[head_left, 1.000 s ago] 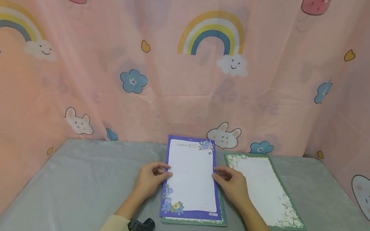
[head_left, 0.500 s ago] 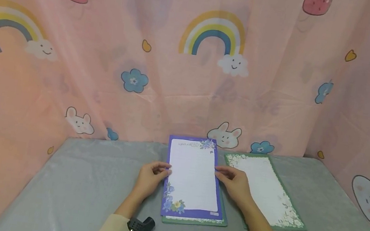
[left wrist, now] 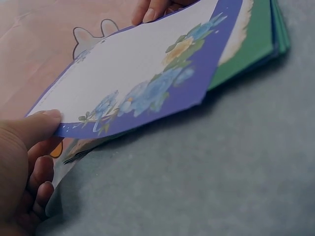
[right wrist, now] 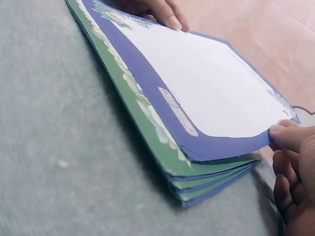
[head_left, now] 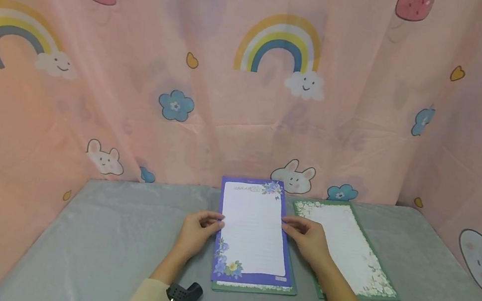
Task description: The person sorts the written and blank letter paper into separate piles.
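A purple-bordered sheet of paper [head_left: 251,232] with blue flowers lies over a stack of green- and purple-edged sheets [right wrist: 211,179]. My left hand [head_left: 196,233] pinches its left edge, thumb on top. The right hand [head_left: 307,240] pinches the opposite edge. In the right wrist view the sheet's near edge is raised a little off the stack. The stack's top is mostly hidden under the sheet, with a green flowered border showing at the front.
A green-bordered sheet [head_left: 342,248] with white flowers lies to the right, partly behind my right forearm. A grey cloth [head_left: 122,236] covers the table. A pink printed curtain [head_left: 205,151] hangs at the back and sides.
The purple-bordered sheet has shifted slightly to the right over the stack, with both hands still pinching its edges. The stack and the green-bordered sheet on the right have stayed put.
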`<state>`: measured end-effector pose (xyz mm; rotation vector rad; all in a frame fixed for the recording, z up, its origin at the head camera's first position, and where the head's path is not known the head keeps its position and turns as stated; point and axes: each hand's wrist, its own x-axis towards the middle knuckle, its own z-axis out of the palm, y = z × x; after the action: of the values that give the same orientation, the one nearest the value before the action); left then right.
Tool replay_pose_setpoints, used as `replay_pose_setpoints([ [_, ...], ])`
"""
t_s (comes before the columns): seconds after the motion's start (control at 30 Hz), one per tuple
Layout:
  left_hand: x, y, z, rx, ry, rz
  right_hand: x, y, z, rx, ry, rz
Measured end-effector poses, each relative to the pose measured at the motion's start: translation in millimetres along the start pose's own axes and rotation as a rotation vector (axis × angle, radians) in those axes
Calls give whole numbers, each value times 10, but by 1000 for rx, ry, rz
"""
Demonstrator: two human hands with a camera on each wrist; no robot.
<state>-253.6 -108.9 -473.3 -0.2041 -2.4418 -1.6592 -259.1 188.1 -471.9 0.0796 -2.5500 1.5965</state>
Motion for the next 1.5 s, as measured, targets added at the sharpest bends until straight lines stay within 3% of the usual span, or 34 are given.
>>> replay_pose_setpoints([
  [0.47, 5, 13, -23, -28, 9, -14, 6, -91, -9, 64, 8, 21],
  [0.83, 11, 154, -115, -50, -13, -53, -8, -248, -44, 34, 11, 2],
  [1.0, 20, 293, -224, -26, -33, -67, -12, -335, -50, 44, 8, -26],
  [1.23, 19, 464, -455, 26, -44, -81, -82, -554, -32, 72, -19, 4],
  [1.5, 12, 615, -790, 84, -62, -18, -151, -840, 31, 96, -78, -21],
])
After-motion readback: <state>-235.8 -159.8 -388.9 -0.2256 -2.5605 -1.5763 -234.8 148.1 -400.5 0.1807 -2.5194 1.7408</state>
